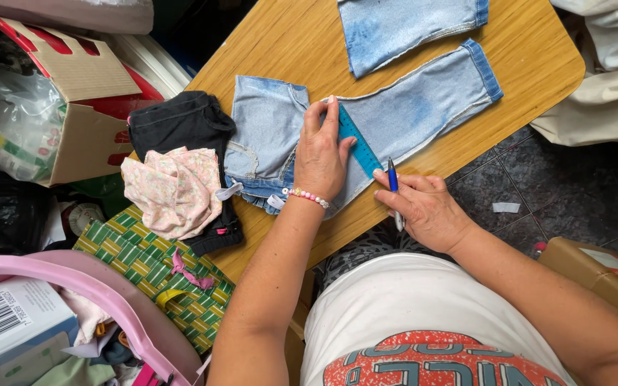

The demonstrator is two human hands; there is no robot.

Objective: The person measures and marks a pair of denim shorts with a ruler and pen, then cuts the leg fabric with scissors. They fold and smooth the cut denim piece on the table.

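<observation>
Firmly, left hand (321,159) fingers press flat, together, on blue ruler (358,149) over denim piece (388,114); right hand (427,211) fingers pinch pen (393,187) just beside the ruler's end.

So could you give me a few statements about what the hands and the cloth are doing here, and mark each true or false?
1. The left hand presses a blue ruler onto the denim. True.
2. The right hand holds scissors. False: it holds a pen.
3. A beaded bracelet sits on the left wrist. True.
4. The table is glass. False: it is wood.
</observation>
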